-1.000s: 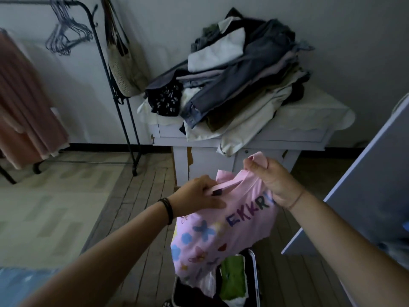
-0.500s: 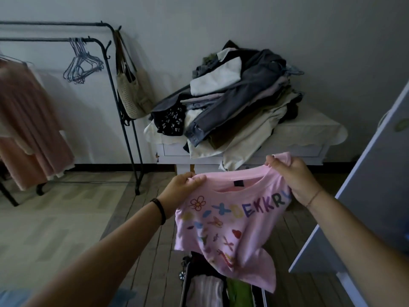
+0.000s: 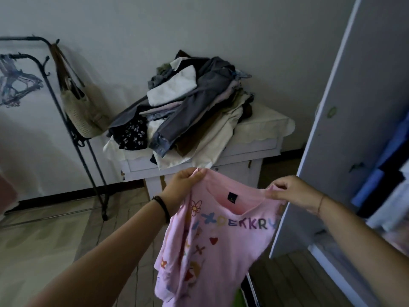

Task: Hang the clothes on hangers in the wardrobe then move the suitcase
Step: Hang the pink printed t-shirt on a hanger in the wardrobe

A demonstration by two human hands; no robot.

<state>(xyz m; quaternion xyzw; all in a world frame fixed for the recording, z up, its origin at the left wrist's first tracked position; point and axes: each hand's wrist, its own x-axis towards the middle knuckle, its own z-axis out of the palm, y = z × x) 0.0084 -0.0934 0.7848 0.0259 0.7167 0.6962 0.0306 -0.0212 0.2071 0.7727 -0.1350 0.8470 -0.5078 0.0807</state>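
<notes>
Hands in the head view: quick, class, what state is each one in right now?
Left hand: closed, pinching one shoulder of the pink T-shirt.
Right hand: closed, pinching its other shoulder.

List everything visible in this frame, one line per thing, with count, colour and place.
pink T-shirt: one, pink with coloured print, held up at centre.
pile of clothes: one heap, grey, white, dark, beige, on the table.
table: one, white, against the back wall.
clothes rack: one, black, at left.
hangers: blurred bunch, count unclear, on the rack.
bag: one, beige, hanging from the rack's end.
wardrobe: one, pale grey, at right.
wardrobe clothes: several, blue, dark, white, inside it.
suitcase: one, only a pale rim shows, below the T-shirt.
left hand: black wristband, pinches one shoulder.
right hand: pinches the other shoulder.
</notes>
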